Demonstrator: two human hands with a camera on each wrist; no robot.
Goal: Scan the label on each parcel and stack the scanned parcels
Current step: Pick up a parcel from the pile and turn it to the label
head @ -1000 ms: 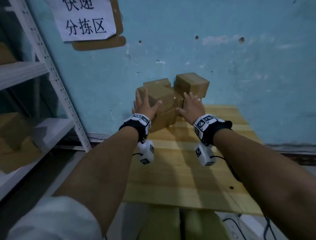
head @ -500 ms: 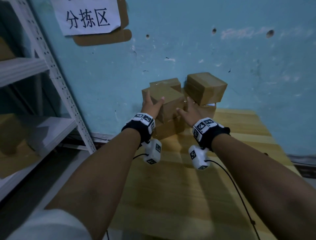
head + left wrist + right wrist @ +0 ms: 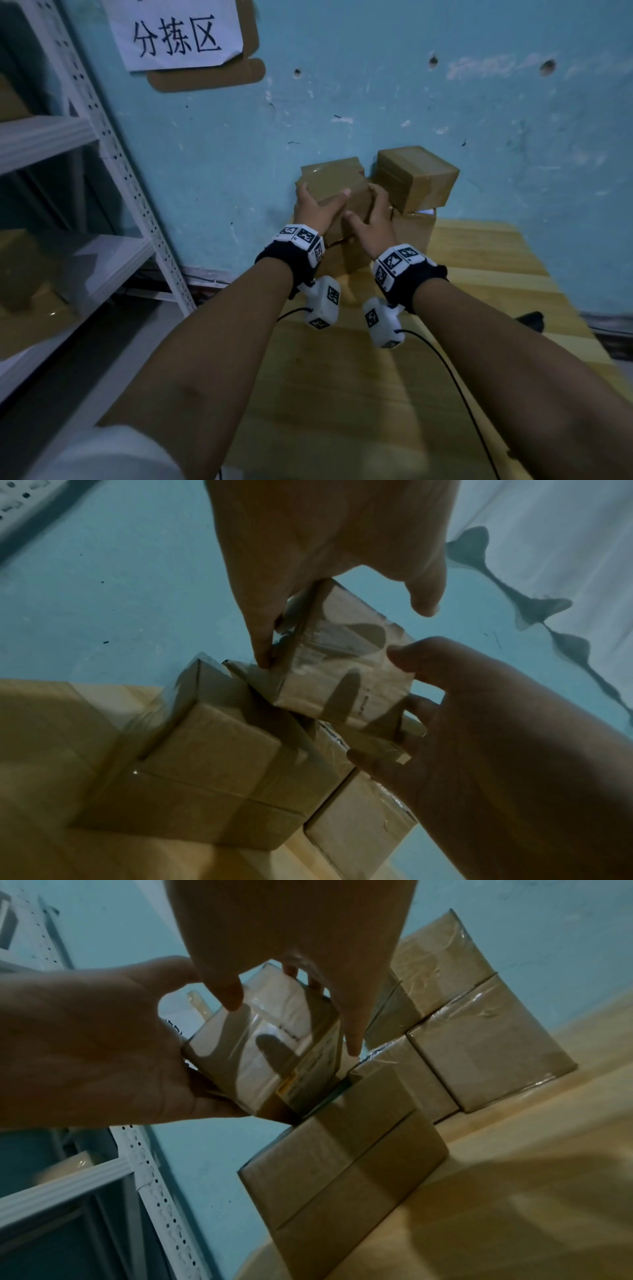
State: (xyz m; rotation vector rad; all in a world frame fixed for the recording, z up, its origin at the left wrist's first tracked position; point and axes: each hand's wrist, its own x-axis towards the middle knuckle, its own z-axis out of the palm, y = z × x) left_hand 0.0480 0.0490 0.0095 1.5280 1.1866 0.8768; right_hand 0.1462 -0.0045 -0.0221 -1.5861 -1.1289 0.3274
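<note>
Both hands hold one small taped cardboard parcel (image 3: pixel 329 186) at the top of the left pile by the blue wall. My left hand (image 3: pixel 322 198) grips its left side, thumb across the near face. My right hand (image 3: pixel 363 205) grips its right side. In the wrist views the parcel (image 3: pixel 342 664) (image 3: pixel 267 1047) is tilted, its low corner at the upper edge of the parcel beneath (image 3: pixel 342 1164); a pale printed label shows under the tape. Another parcel (image 3: pixel 416 178) lies askew on top of the right pile (image 3: pixel 412 229).
The piles stand at the far end of a wooden table (image 3: pixel 376 394) against the wall. A white metal shelf rack (image 3: pixel 113 164) with more boxes stands to the left. A dark object (image 3: pixel 531 320) sits at the table's right edge. A paper sign (image 3: pixel 178 34) hangs above.
My left hand went from flat against the parcel's side to gripping it. My right hand rose from the lower box to the parcel's right side. The parcel now sits tilted.
</note>
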